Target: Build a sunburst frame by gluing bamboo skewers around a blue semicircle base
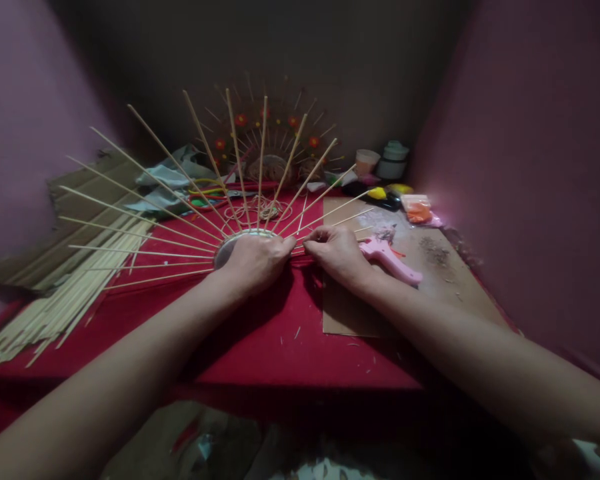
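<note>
A round base [225, 252] with thin wooden sticks [263, 160] fanning out from its rim is held over the red cloth. My left hand [257, 261] lies across the base, fingers closed on its right side and covering much of it. My right hand [336, 252] is closed in a pinch just right of the left thumb, among the lowest right-hand sticks. What lies between its fingertips is too small to make out. Beyond the right fingers, a pink glue gun [393, 260] rests on a cardboard sheet [350, 310].
Loose sticks [65, 287] are piled at the left beside folded cardboard [85, 190]. Behind the fan are coiled string [265, 208] and a flower-decorated stick piece [270, 130]. A cup [367, 162], a lidded jar [393, 160] and an orange packet [417, 209] stand back right. Walls close both sides.
</note>
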`<action>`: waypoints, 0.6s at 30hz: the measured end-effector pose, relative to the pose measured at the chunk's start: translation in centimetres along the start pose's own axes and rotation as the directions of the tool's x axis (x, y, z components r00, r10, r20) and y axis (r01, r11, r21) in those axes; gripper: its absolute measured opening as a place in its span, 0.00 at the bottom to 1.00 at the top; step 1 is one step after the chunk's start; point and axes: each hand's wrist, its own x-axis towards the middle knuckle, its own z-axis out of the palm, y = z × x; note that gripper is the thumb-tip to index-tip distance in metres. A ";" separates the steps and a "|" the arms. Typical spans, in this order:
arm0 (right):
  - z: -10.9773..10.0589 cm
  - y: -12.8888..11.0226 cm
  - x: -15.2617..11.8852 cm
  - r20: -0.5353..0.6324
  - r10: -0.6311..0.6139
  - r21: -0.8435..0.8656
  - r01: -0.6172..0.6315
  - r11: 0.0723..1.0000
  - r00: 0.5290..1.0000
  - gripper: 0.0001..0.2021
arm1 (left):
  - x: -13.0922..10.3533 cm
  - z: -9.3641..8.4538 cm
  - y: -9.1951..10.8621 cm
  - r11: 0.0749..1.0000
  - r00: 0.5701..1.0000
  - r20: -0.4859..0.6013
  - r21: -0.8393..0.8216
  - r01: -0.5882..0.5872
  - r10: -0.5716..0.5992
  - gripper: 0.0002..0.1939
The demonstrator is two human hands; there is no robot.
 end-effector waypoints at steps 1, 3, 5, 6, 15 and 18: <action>-0.1 -0.2 0.0 -0.003 0.016 -0.003 -0.016 1.000 1.000 0.06 | 0.0 0.0 0.0 1.000 1.000 0.002 0.004 0.002 -0.002 0.14; -0.1 -0.5 -0.1 0.034 0.113 0.051 -0.115 0.992 0.993 0.06 | 0.0 0.0 0.1 1.000 1.000 0.004 0.013 0.005 -0.005 0.14; -0.1 -0.6 -0.1 0.122 0.286 0.208 -0.306 0.929 0.950 0.07 | -0.1 -0.1 0.1 1.000 1.000 0.002 0.022 0.008 -0.008 0.14; 0.0 -0.7 -0.1 0.189 0.379 0.315 -0.421 0.850 0.906 0.07 | -0.1 -0.1 0.2 1.000 1.000 0.002 0.029 0.011 -0.011 0.13; 1.7 -1.3 0.7 0.515 0.513 0.642 -0.706 0.300 0.687 0.11 | 0.0 -0.2 -0.1 0.999 0.999 -0.019 0.032 0.028 -0.028 0.09; 2.4 -1.4 0.7 0.509 0.512 0.681 -0.687 0.252 0.692 0.11 | 0.1 0.1 -1.0 0.999 0.993 -0.104 0.009 0.051 -0.049 0.08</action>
